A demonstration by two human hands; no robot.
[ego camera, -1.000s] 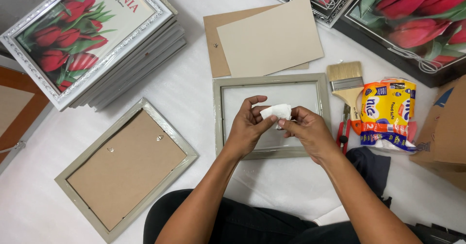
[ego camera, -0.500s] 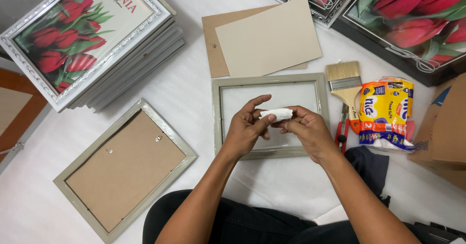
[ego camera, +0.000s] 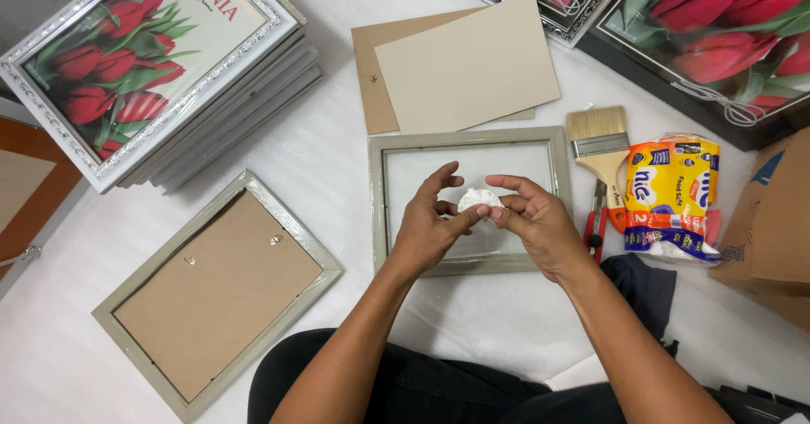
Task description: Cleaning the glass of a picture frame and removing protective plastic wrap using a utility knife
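hands: left hand [ego camera: 430, 226] + right hand [ego camera: 533, 221] meet at frame centre; fingertips of both pinched onto small crumpled white tissue wad [ego camera: 478, 199]; index fingers arched over it; not spread
wad pos: centre of frame, held just above glass of empty grey rectangular picture frame [ego camera: 469, 264]; cannot tell if touching glass
key relation: wad sits betw. the two sets of fingertips, slightly toward top of frame from thumbs; no clear long axis, roughly round; both hands equally near
frame axis: long side runs left-right
right of frame: wooden-handled flat paintbrush [ego camera: 604, 158]; yellow-orange plastic pack [ego camera: 671, 192] beside it, touching
above: beige cardboard backing sheets [ego camera: 460, 68], upper centre
lower left: grey frame w/ brown backboard, face down [ego camera: 216, 292]
upper left: stack of silver frames w/ red tulip prints [ego camera: 160, 61]
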